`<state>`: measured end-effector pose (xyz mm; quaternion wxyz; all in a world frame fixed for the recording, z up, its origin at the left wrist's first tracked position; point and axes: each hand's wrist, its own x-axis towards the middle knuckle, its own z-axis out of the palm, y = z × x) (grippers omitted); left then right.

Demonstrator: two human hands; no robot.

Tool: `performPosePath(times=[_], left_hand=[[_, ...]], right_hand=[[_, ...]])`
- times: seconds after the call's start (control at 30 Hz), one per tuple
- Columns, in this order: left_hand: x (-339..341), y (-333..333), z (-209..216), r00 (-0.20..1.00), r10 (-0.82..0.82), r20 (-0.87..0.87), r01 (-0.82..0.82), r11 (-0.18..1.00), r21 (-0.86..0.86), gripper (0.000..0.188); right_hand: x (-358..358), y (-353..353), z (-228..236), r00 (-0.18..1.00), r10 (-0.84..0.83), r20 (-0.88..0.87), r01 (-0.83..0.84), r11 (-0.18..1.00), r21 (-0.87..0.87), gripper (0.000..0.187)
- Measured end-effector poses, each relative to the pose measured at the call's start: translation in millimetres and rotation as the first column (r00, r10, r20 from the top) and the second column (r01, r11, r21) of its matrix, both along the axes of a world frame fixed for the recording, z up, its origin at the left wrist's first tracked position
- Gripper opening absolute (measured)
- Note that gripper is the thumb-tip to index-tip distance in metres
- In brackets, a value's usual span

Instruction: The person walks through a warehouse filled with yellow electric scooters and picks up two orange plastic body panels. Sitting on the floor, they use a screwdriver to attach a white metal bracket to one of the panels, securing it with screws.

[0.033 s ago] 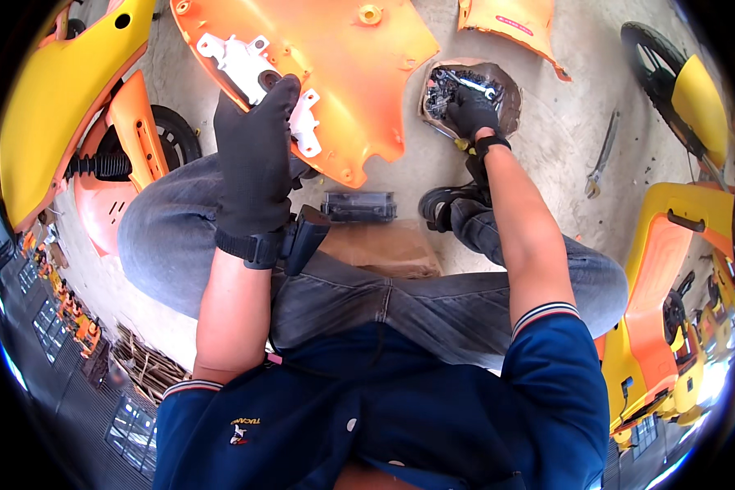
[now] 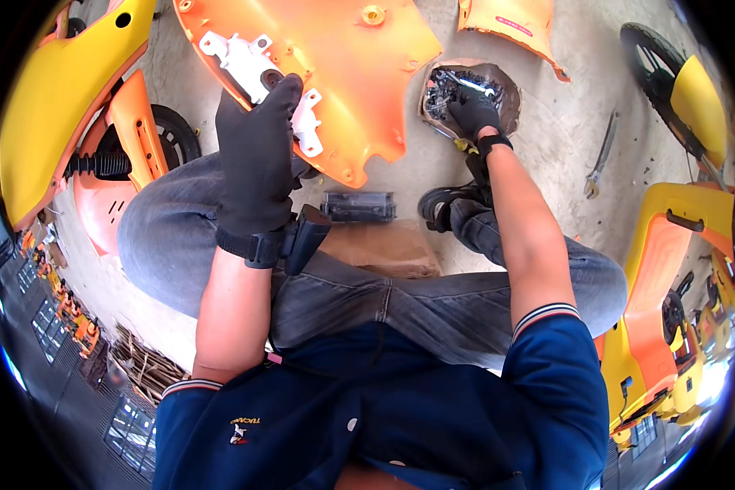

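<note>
My left hand (image 2: 257, 155), in a black glove, grips the near left edge of a large orange plastic panel (image 2: 359, 82), thumb on top. Beside the thumb a white plastic bracket (image 2: 238, 61) with a dark round part lies against the panel; the hand covers its middle. My right hand (image 2: 475, 110), also gloved, reaches into an open box (image 2: 512, 98) of small dark hardware, probably screws. Its fingertips blend into the contents, so their grip is unclear. A silver wrench-like tool (image 2: 474, 84) lies in the box next to that hand.
An adjustable wrench (image 2: 600, 159) lies on the floor at right. Between my legs are a dark plastic tray (image 2: 359, 207) and a brown cardboard piece (image 2: 384, 247). Another orange panel (image 2: 510, 24) sits beyond the box. Yellow and orange vehicle bodies (image 2: 73, 106) flank me.
The orange panel with its bracket has shifted very slightly to the right with my left hand. My right hand stays in the box.
</note>
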<state>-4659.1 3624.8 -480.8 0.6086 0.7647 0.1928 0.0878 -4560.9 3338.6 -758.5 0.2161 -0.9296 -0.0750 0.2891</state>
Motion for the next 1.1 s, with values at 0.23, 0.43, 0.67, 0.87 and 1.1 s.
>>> performPosePath(times=[0.23, 0.43, 0.67, 0.87, 1.1], left_hand=[[13, -22, 24, 0.978, 0.164, -0.132, -0.199, 0.922, -0.331, 0.019], [9, -20, 10, 0.986, 0.054, -0.156, -0.076, 0.988, -0.136, 0.029], [4, -38, 29, 0.980, -0.053, -0.192, 0.013, 0.979, -0.203, 0.027], [-3, -48, 30, 0.983, -0.146, -0.109, 0.128, 0.979, -0.160, 0.027], [-11, -56, 45, 0.952, -0.262, -0.159, 0.227, 0.950, -0.213, 0.028]], right_hand=[[44, -15, 54, 0.997, -0.021, -0.078, 0.028, 0.995, 0.093, 0.033], [58, -29, 87, 0.982, -0.089, 0.170, 0.030, 0.947, 0.320, 0.021], [59, -23, 272, 0.974, -0.093, -0.209, 0.182, 0.868, 0.462, 0.017], [3, -28, 349, 0.958, -0.269, -0.101, 0.279, 0.787, 0.550, 0.018], [-28, -26, 352, 0.949, -0.283, -0.138, 0.314, 0.817, 0.484, 0.032]])
